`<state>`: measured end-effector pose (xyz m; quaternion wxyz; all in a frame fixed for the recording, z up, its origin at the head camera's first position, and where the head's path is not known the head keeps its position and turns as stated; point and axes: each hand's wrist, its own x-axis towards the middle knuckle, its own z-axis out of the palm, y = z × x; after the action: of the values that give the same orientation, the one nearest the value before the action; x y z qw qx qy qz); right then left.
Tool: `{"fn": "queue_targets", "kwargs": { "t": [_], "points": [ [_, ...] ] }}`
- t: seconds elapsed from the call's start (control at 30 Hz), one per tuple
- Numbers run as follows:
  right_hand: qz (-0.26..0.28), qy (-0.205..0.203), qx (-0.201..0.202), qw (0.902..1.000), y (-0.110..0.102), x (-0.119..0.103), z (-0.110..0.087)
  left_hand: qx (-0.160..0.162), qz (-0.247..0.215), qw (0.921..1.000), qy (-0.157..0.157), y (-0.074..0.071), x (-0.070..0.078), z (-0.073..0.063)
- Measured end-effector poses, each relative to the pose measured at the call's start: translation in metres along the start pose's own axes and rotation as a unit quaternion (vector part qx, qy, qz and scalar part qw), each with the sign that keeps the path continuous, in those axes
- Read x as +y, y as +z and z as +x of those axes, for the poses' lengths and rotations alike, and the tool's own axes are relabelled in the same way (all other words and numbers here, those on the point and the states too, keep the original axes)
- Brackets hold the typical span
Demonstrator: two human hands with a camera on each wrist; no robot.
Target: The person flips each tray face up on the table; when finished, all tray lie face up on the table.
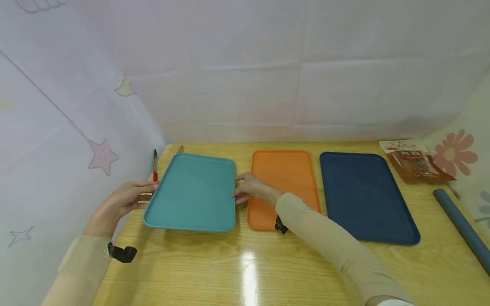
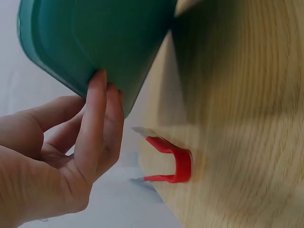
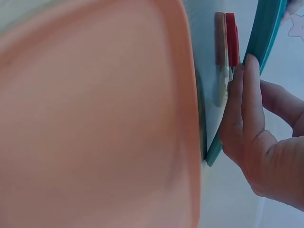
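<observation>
A teal tray (image 1: 195,193) is held tilted at the left of the table, its near side off the wood and a shadow beneath. My left hand (image 1: 122,199) grips its left edge, with fingertips against the underside in the left wrist view. On the opposite edge, my right hand (image 1: 250,187) holds the tray between thumb and fingers. Tongs with a red grip (image 2: 183,164) lie on the table by the left hand; in the head view the tray partly covers them.
An orange tray (image 1: 281,170) lies just right of the teal one, under my right forearm. Farther right are a navy tray (image 1: 367,195), a brown snack packet (image 1: 415,163) and a grey-blue roll (image 1: 463,227). White sheeting (image 1: 237,93) hangs behind and at the sides.
</observation>
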<state>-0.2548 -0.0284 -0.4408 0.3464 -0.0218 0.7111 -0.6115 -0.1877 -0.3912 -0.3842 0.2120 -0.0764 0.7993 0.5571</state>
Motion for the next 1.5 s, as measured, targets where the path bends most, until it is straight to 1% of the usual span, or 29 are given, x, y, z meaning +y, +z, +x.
{"fn": "queue_targets", "kwargs": {
  "t": [0.1,0.17,0.37,0.53,0.73,0.8,0.93,1.1,1.2,1.3,1.4,1.43,1.47,1.5],
  "points": [
    [-0.002,0.001,0.007,1.0,0.0,-0.003,0.004,0.023,0.038,0.9989,-0.012,0.002,-0.005,0.01],
    [-0.002,0.001,0.011,0.9999,0.0,-0.005,0.005,0.036,0.052,0.9979,-0.016,0.005,-0.008,0.017],
    [-0.01,-0.012,0.018,0.9997,-0.001,-0.007,0.009,0.06,0.076,0.9953,-0.012,0.015,-0.019,0.036],
    [-0.018,-0.01,0.025,0.9995,0.0,-0.004,0.015,0.086,0.101,0.9911,-0.004,0.026,-0.028,0.047],
    [-0.048,-0.008,0.054,0.9973,0.002,-0.003,0.018,0.114,0.134,0.9838,0.034,0.036,-0.03,0.054],
    [-0.059,-0.009,0.062,0.9963,0.002,-0.003,0.018,0.125,0.143,0.981,0.041,0.039,-0.03,0.056],
    [-0.088,-0.019,0.07,0.9935,0.005,-0.002,0.018,0.137,0.153,0.9776,0.046,0.042,-0.03,0.058],
    [-0.152,-0.034,0.079,0.9846,0.009,0.001,0.018,0.141,0.156,0.9767,0.042,0.047,-0.033,0.059],
    [-0.172,-0.042,0.082,0.9808,0.012,0.002,0.019,0.144,0.163,0.9754,0.039,0.047,-0.034,0.059],
    [-0.185,-0.051,0.084,0.9777,0.011,0.001,0.022,0.152,0.185,0.9699,0.046,0.047,-0.033,0.061],
    [-0.198,-0.053,0.073,0.976,0.005,-0.001,0.023,0.153,0.217,0.9626,0.052,0.049,-0.029,0.065],
    [-0.201,-0.051,0.063,0.9762,0.003,-0.001,0.022,0.157,0.237,0.957,0.056,0.051,-0.028,0.065],
    [-0.201,-0.048,0.051,0.977,-0.001,-0.002,0.019,0.163,0.263,0.949,0.061,0.053,-0.026,0.065],
    [-0.2,-0.046,0.04,0.9779,-0.005,-0.003,0.016,0.173,0.288,0.9392,0.071,0.056,-0.025,0.064]
  ]
}}
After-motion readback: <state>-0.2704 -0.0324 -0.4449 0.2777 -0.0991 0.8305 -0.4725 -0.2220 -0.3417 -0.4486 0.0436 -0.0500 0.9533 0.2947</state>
